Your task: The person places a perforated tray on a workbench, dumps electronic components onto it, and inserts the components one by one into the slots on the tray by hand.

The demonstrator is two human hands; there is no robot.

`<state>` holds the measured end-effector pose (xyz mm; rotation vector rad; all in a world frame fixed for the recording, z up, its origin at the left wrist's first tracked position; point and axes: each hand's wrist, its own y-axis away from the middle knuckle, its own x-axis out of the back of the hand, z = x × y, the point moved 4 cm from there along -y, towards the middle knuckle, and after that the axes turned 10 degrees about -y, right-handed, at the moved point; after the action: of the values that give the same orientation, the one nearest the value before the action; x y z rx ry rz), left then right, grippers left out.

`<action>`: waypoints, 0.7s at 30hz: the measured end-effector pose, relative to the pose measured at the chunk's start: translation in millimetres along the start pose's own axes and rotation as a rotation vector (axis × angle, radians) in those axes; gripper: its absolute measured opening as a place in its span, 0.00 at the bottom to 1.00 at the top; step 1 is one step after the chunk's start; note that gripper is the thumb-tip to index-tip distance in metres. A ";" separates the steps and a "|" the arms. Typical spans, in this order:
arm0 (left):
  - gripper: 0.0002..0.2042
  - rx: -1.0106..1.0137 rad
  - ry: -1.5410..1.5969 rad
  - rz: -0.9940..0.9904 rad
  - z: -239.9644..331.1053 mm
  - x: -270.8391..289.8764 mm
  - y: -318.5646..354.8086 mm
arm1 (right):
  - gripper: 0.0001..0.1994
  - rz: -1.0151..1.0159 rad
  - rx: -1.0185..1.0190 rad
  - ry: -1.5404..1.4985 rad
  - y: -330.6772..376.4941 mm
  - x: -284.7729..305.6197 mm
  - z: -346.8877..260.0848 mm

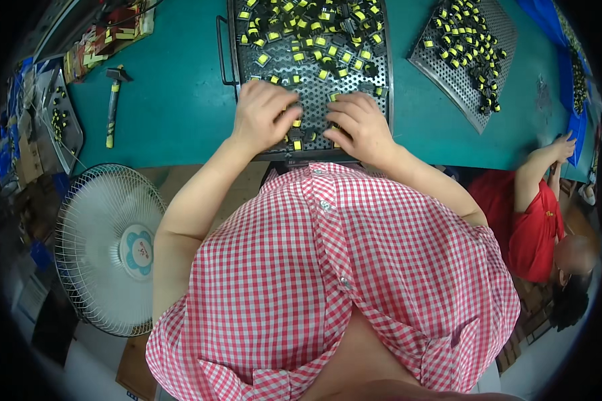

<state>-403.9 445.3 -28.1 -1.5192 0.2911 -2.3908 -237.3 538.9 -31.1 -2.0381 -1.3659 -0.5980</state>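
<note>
Where fingers (289,117) curl, yellow-black parts (297,143) lie beneath.

hammer (113,107): far left on green table (174,100)
fan (110,247): near left, white, on floor
second perforated tray (465,60): far right, small parts on it
co-worker in red (532,227): right

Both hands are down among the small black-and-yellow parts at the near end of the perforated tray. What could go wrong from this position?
1. The perforated tray looks to reach the green table's near edge; pressure from the left hand and right hand might tip it or push parts off.
2. The small parts lie crowded, so fingers could knock neighbours out of place.
</note>
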 end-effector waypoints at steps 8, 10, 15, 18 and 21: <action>0.13 -0.054 -0.123 -0.061 -6.8 -7.5 -23.5 | 0.12 0.234 -0.098 0.032 -10.6 7.6 15.5; 0.16 -0.141 -0.071 -0.236 2.9 -10.9 -16.6 | 0.11 0.255 -0.097 0.025 -7.7 6.1 17.3; 0.08 -0.077 -0.213 -0.187 -22.1 4.6 -11.8 | 0.11 0.262 -0.070 0.054 -2.2 7.2 14.8; 0.09 -0.011 -0.300 -0.074 -42.1 15.9 -11.6 | 0.11 0.278 -0.083 0.049 -3.5 9.1 13.6; 0.10 0.002 -0.229 -0.064 -26.4 15.2 -8.5 | 0.10 0.281 -0.078 0.050 -2.9 6.7 14.4</action>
<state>-435.0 448.3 -23.7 -1.8053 0.1914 -2.2337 -237.1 554.2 -36.2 -2.2109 -1.0171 -0.5790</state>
